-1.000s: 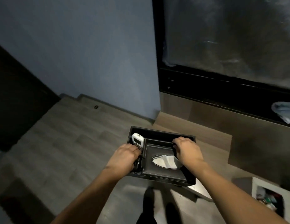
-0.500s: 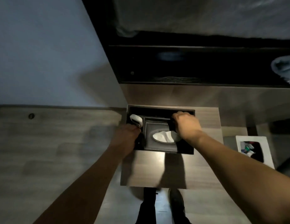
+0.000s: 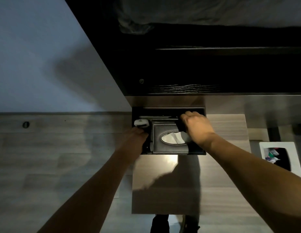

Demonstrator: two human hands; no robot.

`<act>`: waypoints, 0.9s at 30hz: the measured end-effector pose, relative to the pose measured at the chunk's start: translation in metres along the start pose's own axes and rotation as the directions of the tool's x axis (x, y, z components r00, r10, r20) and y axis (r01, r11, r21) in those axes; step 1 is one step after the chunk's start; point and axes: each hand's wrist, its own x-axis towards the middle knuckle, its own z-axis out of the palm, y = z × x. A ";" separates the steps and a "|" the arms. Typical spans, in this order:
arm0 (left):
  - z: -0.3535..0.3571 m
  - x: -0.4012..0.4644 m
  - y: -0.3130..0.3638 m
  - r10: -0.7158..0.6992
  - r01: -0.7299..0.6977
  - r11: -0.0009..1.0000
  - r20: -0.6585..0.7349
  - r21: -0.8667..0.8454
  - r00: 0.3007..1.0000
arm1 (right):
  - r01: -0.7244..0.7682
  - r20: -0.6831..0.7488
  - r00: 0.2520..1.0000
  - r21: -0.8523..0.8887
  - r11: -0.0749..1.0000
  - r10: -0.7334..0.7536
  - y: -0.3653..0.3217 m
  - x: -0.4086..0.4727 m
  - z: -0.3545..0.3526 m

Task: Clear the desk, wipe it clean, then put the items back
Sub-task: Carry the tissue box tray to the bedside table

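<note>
Curled round the black tray's (image 3: 168, 109) two sides, my left hand (image 3: 135, 140) and right hand (image 3: 196, 127) grip it at centre frame, over the desk's (image 3: 163, 182) far end.

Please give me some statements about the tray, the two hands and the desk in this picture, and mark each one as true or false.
1. Both hands hold the black tray. True: the left hand grips its left side, the right hand its far right part.
2. The tissue box lies in the tray. True.
3. The white remote lies on the floor. False: it lies in the tray's left part.
4. The tray is at the desk's near edge. False: it is at the far end of the desk.
5. A white bin stands on the right. True.
</note>
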 end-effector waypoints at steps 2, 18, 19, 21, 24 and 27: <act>-0.001 -0.001 0.003 -0.032 0.032 0.999 0.027 -0.024 0.999 | 0.001 0.012 1.000 -0.011 1.000 0.000 -0.001 0.000 0.001; -0.102 -0.015 0.105 -0.071 0.052 0.990 -0.144 -0.131 0.987 | -0.215 -0.168 0.933 0.447 0.868 0.318 0.013 -0.153 -0.109; -0.112 -0.012 0.122 -0.054 0.037 0.994 -0.163 -0.106 0.985 | -0.234 -0.178 0.921 0.455 0.859 0.346 0.020 -0.169 -0.114; -0.130 -0.003 0.158 -0.007 -0.006 0.998 -0.197 -0.066 0.980 | -0.275 -0.200 0.890 0.481 0.832 0.410 0.036 -0.201 -0.122; -0.148 0.015 0.214 0.114 -0.121 0.993 -0.294 -0.007 0.949 | -0.331 -0.228 0.830 0.533 0.779 0.509 0.068 -0.250 -0.129; -0.160 0.024 0.281 0.259 -0.256 0.965 -0.333 0.053 0.907 | -0.384 -0.247 0.762 0.573 0.724 0.599 0.105 -0.303 -0.131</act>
